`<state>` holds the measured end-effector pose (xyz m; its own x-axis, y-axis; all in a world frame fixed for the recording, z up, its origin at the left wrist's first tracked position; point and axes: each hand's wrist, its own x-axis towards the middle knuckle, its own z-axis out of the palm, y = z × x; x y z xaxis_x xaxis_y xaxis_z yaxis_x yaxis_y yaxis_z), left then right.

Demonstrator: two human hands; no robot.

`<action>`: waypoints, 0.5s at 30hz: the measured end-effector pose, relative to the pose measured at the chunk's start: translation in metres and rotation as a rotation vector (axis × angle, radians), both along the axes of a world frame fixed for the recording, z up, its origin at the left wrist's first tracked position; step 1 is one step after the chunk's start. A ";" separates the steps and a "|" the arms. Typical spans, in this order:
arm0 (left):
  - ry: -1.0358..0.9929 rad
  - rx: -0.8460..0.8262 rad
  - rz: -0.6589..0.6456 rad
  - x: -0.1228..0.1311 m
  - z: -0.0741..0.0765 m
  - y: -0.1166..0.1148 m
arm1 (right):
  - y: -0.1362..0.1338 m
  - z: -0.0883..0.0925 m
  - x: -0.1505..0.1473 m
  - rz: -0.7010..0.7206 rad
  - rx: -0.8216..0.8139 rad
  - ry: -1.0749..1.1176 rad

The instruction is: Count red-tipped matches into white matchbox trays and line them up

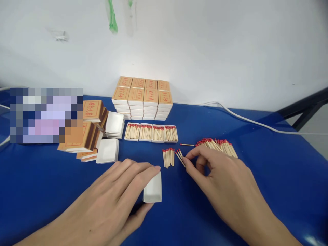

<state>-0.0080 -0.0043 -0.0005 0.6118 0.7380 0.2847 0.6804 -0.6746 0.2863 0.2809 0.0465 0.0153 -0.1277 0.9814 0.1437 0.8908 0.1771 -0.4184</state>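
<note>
Nearest, low over the blue table (pixel 176 222), the left hand (pixel 120 188) holds a white matchbox tray (pixel 153 191), its hollow side up; the fingers reach over its far edge while the thumb sits at its near edge, parted only by the tray's length. Across from it, the right hand (pixel 220 174) has thumb and forefinger pinched together on a few loose matches (pixel 180 156), red heads pointing away; its other fingers are curled and partly hidden.

Just left of that pinch, a small bunch of matches (pixel 168 158) lies side by side, heads away; at the left stands a front stack of white trays (pixel 107 151), with a rear stack of white trays (pixel 114 123) behind it; beside these, orange-topped matchboxes (pixel 93 110) are piled unevenly, partly covered by a pixelated patch (pixel 46 116). Beyond the right hand, which hides part of it, spreads a large heap of matches (pixel 217 144); a single match (pixel 187 145) lies at its left end.

Farther back, four trays filled with matches (pixel 158 141) stand in a row; behind them rises a neat block of stacked matchboxes (pixel 142 95); a white cable (pixel 238 117) runs off rightward; last comes the pale wall (pixel 205 51), with a green smear (pixel 112 18).
</note>
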 end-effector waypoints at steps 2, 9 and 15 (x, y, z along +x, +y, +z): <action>0.003 0.008 0.002 -0.001 0.000 0.000 | 0.000 0.000 0.001 0.008 0.004 -0.004; 0.011 0.002 0.000 0.001 0.001 0.002 | 0.001 0.001 0.006 0.018 0.040 -0.015; 0.003 0.004 -0.008 0.002 0.003 0.001 | 0.003 0.001 0.007 0.061 0.032 -0.017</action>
